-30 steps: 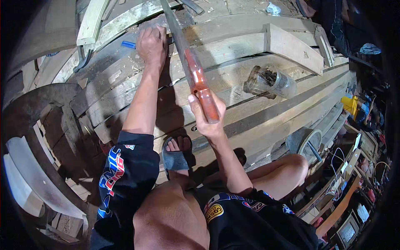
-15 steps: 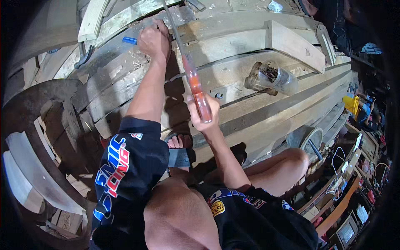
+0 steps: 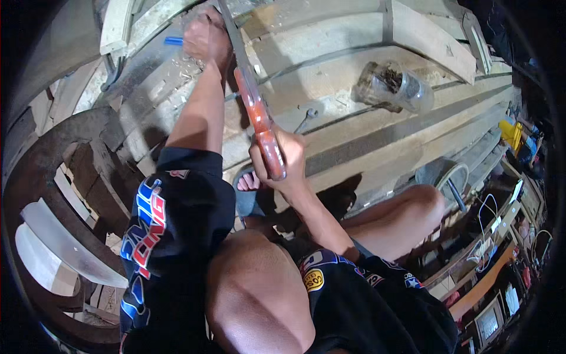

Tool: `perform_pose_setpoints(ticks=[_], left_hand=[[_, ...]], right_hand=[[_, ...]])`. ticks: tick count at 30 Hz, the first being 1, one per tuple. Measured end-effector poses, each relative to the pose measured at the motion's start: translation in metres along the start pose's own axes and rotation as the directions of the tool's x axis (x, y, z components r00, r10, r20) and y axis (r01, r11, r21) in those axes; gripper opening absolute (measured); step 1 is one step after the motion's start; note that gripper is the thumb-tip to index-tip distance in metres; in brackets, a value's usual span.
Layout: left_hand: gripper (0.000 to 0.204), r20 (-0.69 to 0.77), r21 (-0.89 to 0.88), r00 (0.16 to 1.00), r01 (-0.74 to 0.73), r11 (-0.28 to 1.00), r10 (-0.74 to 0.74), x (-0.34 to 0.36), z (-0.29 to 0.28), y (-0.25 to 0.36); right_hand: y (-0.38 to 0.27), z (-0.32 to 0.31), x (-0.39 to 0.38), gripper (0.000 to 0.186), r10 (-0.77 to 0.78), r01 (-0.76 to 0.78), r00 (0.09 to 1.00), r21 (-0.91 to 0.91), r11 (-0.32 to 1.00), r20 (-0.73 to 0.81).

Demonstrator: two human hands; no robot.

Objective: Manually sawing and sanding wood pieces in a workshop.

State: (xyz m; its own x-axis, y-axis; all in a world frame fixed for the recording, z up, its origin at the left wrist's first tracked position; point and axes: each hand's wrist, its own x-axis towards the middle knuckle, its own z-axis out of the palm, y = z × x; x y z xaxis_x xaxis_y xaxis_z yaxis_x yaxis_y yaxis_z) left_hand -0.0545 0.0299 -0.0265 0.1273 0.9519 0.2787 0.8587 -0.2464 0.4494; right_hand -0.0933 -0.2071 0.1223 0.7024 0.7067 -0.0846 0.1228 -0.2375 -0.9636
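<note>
Red-handled tool (image 3: 257,112) is gripped by right hand (image 3: 286,156), fingers wrapped around the handle's lower part, thumb side up along it. Grip closed firmly on it. Long metal blade (image 3: 232,29) is pointed away from the body and cut off by the top edge of the view; tip not visible. Tool is held over the wooden planks (image 3: 330,38), blade passing just right of the left hand (image 3: 207,38).

Left grip: fingers curled into a fist, low at the planks. Whether anything is held inside can't be told, nor whether the blade is touched. Short blue piece (image 3: 173,41) is seen just beside that fist, on its left; contact unclear. Pale shavings are scattered near the left wrist.

What looks like a small metal wrench (image 3: 306,120) is laid on the planks just beyond the right hand, not touched by it. Farther right: clear plastic container (image 3: 417,94), dark brown bits in it. Beyond that, a thick pale timber block (image 3: 433,44).

Grey bucket (image 3: 430,171), with a dark rod at its mouth, is placed near the right knee (image 3: 421,203). Pale curved pieces (image 3: 76,245) are seen at far left, within a dark curved frame (image 3: 29,147). Sandal (image 3: 247,203) is worn on the foot, below the right hand in view.
</note>
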Motion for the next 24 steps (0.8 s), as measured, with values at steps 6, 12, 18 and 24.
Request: perform_pose_setpoints(ticks=[6,12,18,24], left_hand=[[0.055,-0.005,0.035,0.993,0.115,0.993,-0.115,0.005,0.011,-0.014],[0.040,0.076,0.131,0.992,-0.109,0.985,0.100,0.008,0.010,-0.023],[0.038,0.079,0.119,0.995,-0.076,0.990,0.067,0.003,0.008,-0.015],[0.040,0.167,0.004,0.986,0.004,1.000,-0.005,0.005,-0.027,0.004]], right_hand=[[0.011,-0.033,-0.024,0.006,-0.023,0.022,0.999,0.023,0.999,0.027],[0.018,-0.038,-0.021,0.006,-0.019,0.020,0.998,-0.018,1.000,0.060],[0.016,-0.058,-0.033,0.006,-0.018,0.024,0.996,-0.062,0.998,0.087],[0.022,0.008,0.058,0.010,0.040,-0.041,0.999,0.151,0.988,0.011]])
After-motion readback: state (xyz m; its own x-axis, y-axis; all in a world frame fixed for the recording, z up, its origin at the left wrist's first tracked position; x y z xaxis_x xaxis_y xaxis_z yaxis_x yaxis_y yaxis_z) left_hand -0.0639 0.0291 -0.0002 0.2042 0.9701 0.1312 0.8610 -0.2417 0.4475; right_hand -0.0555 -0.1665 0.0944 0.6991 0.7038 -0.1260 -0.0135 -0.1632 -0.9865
